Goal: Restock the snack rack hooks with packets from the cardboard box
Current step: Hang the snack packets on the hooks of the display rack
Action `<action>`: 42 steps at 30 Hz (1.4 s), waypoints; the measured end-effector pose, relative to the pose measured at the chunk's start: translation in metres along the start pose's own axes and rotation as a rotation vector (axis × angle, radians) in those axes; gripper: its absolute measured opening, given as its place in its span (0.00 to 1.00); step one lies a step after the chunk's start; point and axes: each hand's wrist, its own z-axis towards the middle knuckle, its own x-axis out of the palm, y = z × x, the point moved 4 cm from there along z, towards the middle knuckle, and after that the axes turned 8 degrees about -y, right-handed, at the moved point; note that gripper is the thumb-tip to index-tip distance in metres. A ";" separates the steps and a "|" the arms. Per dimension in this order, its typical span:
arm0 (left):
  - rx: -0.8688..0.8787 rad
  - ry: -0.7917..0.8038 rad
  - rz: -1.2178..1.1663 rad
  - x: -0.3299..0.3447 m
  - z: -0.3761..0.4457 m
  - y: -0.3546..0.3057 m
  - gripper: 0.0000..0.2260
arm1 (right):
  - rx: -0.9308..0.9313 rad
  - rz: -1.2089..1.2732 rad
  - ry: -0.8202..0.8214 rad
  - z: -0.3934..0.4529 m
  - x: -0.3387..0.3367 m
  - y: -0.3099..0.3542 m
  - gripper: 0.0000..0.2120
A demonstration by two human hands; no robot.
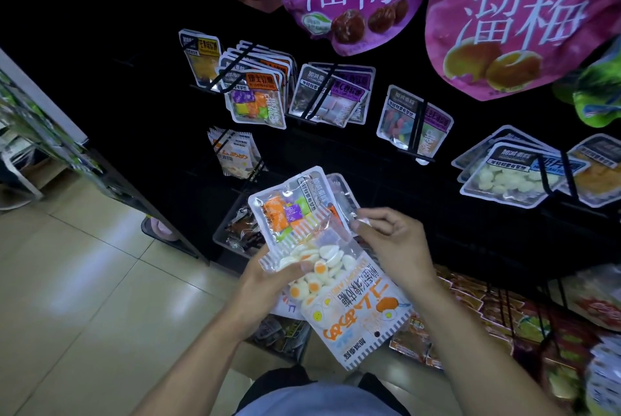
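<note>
My left hand (265, 278) grips a stack of snack packets from below. On top lies an egg-candy packet (353, 308) with orange print. Beneath it sits a packet of coloured cube candies (289, 210). My right hand (389, 241) pinches the right edge of the stack near the cube-candy packet. The black snack rack (369, 153) stands ahead, and its hooks carry matching cube-candy packets (255, 103) and egg-candy packets (233, 153). No cardboard box is visible.
Large purple and pink plum bags (504, 19) hang overhead. White-candy packets (510, 177) hang at the right. A clear bin of dark packets (240, 231) sits low on the rack. Red and orange packets (504, 318) fill the lower right. Beige tiled floor (84, 281) lies left.
</note>
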 end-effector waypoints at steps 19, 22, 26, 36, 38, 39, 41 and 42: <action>-0.017 -0.244 -0.150 -0.050 -0.018 0.023 0.15 | 0.016 0.431 0.080 -0.044 0.038 0.036 0.25; -0.008 -0.322 -0.247 -0.046 -0.016 0.017 0.12 | -0.110 -0.049 0.080 -0.063 0.048 0.026 0.20; 0.014 -0.359 -0.355 -0.048 -0.007 -0.001 0.21 | -0.165 -0.273 0.087 -0.067 0.050 0.021 0.13; 0.060 -0.238 -0.198 -0.043 0.005 -0.019 0.09 | -0.355 -0.880 -0.069 -0.051 0.033 0.053 0.27; 0.044 -0.209 -0.181 -0.044 0.009 -0.020 0.12 | -0.354 -0.901 0.020 -0.040 0.035 0.056 0.45; 0.026 -0.190 -0.172 -0.045 0.011 -0.021 0.16 | -0.309 -0.914 0.094 -0.034 0.038 0.057 0.53; 0.001 -0.162 -0.138 -0.049 0.015 -0.024 0.19 | -0.171 -0.850 0.220 -0.024 0.045 0.056 0.58; 0.005 -0.156 -0.104 -0.050 0.017 -0.026 0.17 | -0.134 -0.823 0.241 -0.019 0.048 0.054 0.56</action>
